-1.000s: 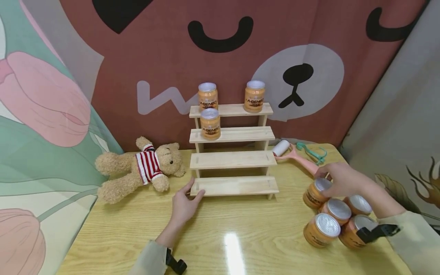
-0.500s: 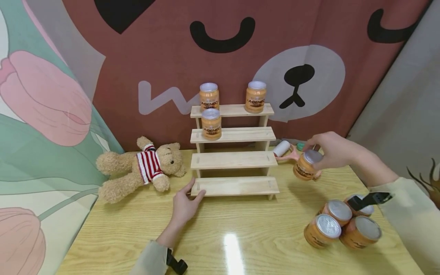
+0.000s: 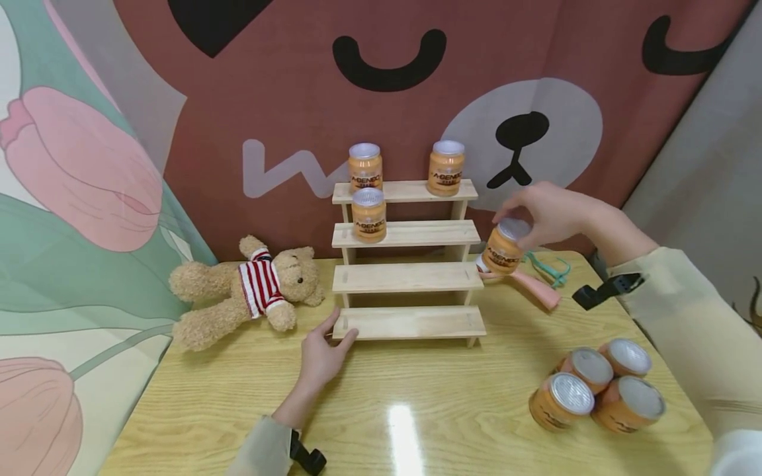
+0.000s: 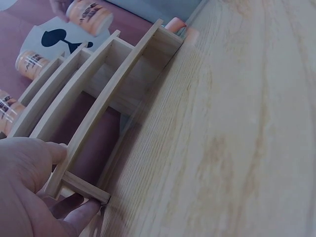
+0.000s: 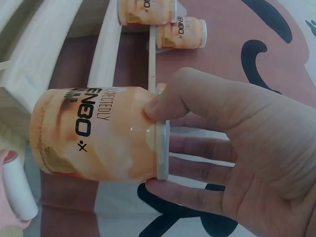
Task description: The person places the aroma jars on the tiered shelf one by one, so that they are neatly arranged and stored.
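Note:
A four-step wooden display rack (image 3: 407,277) stands on the table. My left hand (image 3: 323,357) grips the left end of its lowest step, thumb on top and fingers underneath in the left wrist view. An orange can (image 3: 502,254) with a silver lid hangs in the air right of the rack; my right hand (image 3: 550,215) holds it near the lid, thumb on one side and fingers on the other, as the right wrist view shows. On the top step sit a left can (image 3: 365,168) and a right can (image 3: 446,170). Another can (image 3: 369,217) is on the second step, at left.
Several orange cans (image 3: 562,402) cluster at the table's right front. A teddy bear (image 3: 258,284) in a striped shirt lies left of the rack. Behind the held can lie a pink lint roller (image 3: 538,291) and a green hook-like item (image 3: 553,270). A patterned curtain (image 3: 286,99) hangs behind.
My right hand has lifted one can from the right-hand cluster and carried it up and left toward the rack. My left hand stays on the lowest step.

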Action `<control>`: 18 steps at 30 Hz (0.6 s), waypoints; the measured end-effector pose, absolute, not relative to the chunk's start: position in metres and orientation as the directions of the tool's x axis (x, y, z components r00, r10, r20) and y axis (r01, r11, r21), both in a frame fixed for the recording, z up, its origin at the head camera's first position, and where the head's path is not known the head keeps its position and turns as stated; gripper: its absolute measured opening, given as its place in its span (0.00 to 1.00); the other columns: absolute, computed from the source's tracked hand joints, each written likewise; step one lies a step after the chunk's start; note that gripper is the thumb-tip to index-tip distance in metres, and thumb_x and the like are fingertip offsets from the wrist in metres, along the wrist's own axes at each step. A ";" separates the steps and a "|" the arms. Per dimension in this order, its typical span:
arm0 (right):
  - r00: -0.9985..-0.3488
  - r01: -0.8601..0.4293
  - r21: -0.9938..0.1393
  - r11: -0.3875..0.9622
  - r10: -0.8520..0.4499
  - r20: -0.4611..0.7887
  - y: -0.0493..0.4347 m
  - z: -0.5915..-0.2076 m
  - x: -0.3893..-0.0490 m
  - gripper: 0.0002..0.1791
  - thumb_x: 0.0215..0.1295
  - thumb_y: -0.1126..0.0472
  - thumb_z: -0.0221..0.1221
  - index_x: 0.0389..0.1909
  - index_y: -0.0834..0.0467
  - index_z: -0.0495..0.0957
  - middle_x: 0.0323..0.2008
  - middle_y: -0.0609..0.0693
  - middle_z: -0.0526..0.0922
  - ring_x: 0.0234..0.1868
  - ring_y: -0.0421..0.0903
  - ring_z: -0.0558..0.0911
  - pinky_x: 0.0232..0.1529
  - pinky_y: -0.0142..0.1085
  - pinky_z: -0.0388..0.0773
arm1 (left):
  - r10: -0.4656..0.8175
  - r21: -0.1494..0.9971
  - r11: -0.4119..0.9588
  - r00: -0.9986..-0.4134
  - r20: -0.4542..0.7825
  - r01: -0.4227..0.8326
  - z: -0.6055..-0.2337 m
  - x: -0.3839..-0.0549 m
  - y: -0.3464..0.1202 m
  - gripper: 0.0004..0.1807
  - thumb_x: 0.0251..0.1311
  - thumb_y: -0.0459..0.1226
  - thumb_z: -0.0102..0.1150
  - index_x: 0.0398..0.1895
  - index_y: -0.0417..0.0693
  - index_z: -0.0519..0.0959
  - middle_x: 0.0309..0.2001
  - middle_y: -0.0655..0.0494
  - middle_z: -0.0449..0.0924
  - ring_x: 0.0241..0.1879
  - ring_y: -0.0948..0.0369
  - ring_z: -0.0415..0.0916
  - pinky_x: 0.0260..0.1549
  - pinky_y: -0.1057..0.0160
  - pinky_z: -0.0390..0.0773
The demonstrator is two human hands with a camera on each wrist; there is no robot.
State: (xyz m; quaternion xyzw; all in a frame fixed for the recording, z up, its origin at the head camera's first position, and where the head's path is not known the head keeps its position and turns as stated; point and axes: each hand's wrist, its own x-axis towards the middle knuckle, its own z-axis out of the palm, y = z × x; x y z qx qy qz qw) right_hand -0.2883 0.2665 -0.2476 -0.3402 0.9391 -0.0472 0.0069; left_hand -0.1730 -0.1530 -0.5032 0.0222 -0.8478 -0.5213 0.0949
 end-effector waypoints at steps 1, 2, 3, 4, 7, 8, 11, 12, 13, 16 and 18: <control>-0.761 -0.647 -0.099 0.756 -0.648 0.023 0.264 -0.245 -0.291 0.25 0.51 0.60 0.80 0.52 0.53 0.89 0.49 0.48 0.89 0.45 0.44 0.82 0.43 0.42 0.79 | -0.138 0.888 0.456 -0.981 0.138 0.061 -0.503 -0.173 -0.153 0.36 0.67 0.40 0.74 0.76 0.41 0.73 0.72 0.42 0.76 0.61 0.47 0.84 0.54 0.49 0.87; -0.755 -0.654 -0.104 0.749 -0.655 0.024 0.261 -0.243 -0.293 0.25 0.51 0.60 0.80 0.53 0.53 0.88 0.50 0.48 0.89 0.47 0.44 0.83 0.45 0.43 0.81 | -0.139 0.889 0.454 -0.981 0.138 0.061 -0.503 -0.173 -0.153 0.36 0.67 0.40 0.74 0.76 0.41 0.73 0.72 0.42 0.77 0.61 0.47 0.84 0.54 0.49 0.87; -0.751 -0.658 -0.110 0.745 -0.660 0.021 0.258 -0.240 -0.296 0.25 0.51 0.60 0.80 0.53 0.52 0.88 0.50 0.48 0.89 0.48 0.45 0.83 0.45 0.44 0.82 | -0.137 0.886 0.458 -0.980 0.147 0.069 -0.503 -0.173 -0.153 0.36 0.67 0.40 0.74 0.75 0.40 0.73 0.71 0.41 0.77 0.61 0.47 0.84 0.54 0.49 0.87; -0.748 -0.660 -0.116 0.742 -0.663 0.014 0.255 -0.238 -0.298 0.25 0.52 0.60 0.80 0.53 0.52 0.88 0.50 0.48 0.89 0.49 0.45 0.84 0.47 0.45 0.84 | -0.138 0.886 0.458 -0.980 0.147 0.068 -0.503 -0.173 -0.153 0.36 0.67 0.40 0.74 0.75 0.40 0.73 0.71 0.41 0.77 0.61 0.47 0.84 0.54 0.49 0.87; -0.752 -0.653 -0.118 0.748 -0.659 -0.018 0.248 -0.231 -0.303 0.25 0.52 0.60 0.79 0.53 0.50 0.88 0.49 0.48 0.88 0.51 0.47 0.84 0.51 0.48 0.86 | -0.135 0.884 0.463 -0.980 0.143 0.065 -0.504 -0.173 -0.152 0.36 0.67 0.41 0.74 0.76 0.40 0.73 0.71 0.41 0.77 0.61 0.47 0.84 0.54 0.48 0.87; -0.754 -0.649 -0.117 0.752 -0.656 -0.030 0.246 -0.228 -0.304 0.25 0.53 0.60 0.79 0.54 0.50 0.88 0.49 0.47 0.88 0.52 0.47 0.84 0.51 0.48 0.86 | -0.134 0.884 0.464 -0.981 0.141 0.064 -0.505 -0.173 -0.152 0.36 0.67 0.41 0.74 0.76 0.41 0.73 0.71 0.41 0.77 0.61 0.47 0.84 0.54 0.48 0.87; -0.754 -0.647 -0.118 0.753 -0.655 -0.045 0.241 -0.220 -0.308 0.24 0.53 0.62 0.77 0.53 0.50 0.88 0.48 0.48 0.88 0.52 0.48 0.84 0.52 0.49 0.86 | -0.139 0.890 0.454 -0.982 0.128 0.051 -0.505 -0.172 -0.152 0.37 0.66 0.41 0.74 0.76 0.42 0.73 0.72 0.41 0.77 0.61 0.46 0.84 0.55 0.48 0.87; -0.752 -0.650 -0.116 0.751 -0.658 -0.043 0.240 -0.218 -0.310 0.23 0.54 0.63 0.76 0.53 0.51 0.88 0.48 0.48 0.88 0.51 0.48 0.84 0.52 0.49 0.87 | -0.138 0.889 0.454 -0.981 0.134 0.058 -0.505 -0.172 -0.152 0.36 0.67 0.41 0.74 0.76 0.41 0.73 0.71 0.40 0.77 0.61 0.46 0.84 0.55 0.49 0.87; -0.750 -0.654 -0.112 0.749 -0.660 -0.035 0.238 -0.216 -0.312 0.23 0.54 0.63 0.75 0.53 0.51 0.88 0.48 0.49 0.89 0.51 0.48 0.84 0.52 0.49 0.87 | -0.138 0.889 0.454 -0.980 0.142 0.065 -0.505 -0.172 -0.152 0.36 0.67 0.40 0.74 0.75 0.41 0.73 0.71 0.39 0.77 0.60 0.45 0.85 0.54 0.48 0.87; -0.741 -0.668 -0.095 0.738 -0.671 -0.005 0.232 -0.211 -0.318 0.22 0.56 0.63 0.74 0.53 0.51 0.88 0.49 0.49 0.89 0.52 0.48 0.85 0.54 0.50 0.86 | -0.142 0.892 0.447 -0.979 0.144 0.066 -0.504 -0.172 -0.152 0.36 0.66 0.40 0.74 0.75 0.40 0.73 0.70 0.38 0.78 0.59 0.45 0.85 0.54 0.48 0.88; -0.737 -0.674 -0.087 0.734 -0.676 0.012 0.227 -0.210 -0.323 0.22 0.56 0.63 0.73 0.54 0.52 0.88 0.49 0.49 0.89 0.52 0.47 0.84 0.53 0.49 0.86 | -0.144 0.890 0.452 -0.979 0.144 0.065 -0.504 -0.173 -0.152 0.36 0.66 0.40 0.74 0.75 0.40 0.73 0.69 0.38 0.79 0.59 0.45 0.85 0.54 0.48 0.88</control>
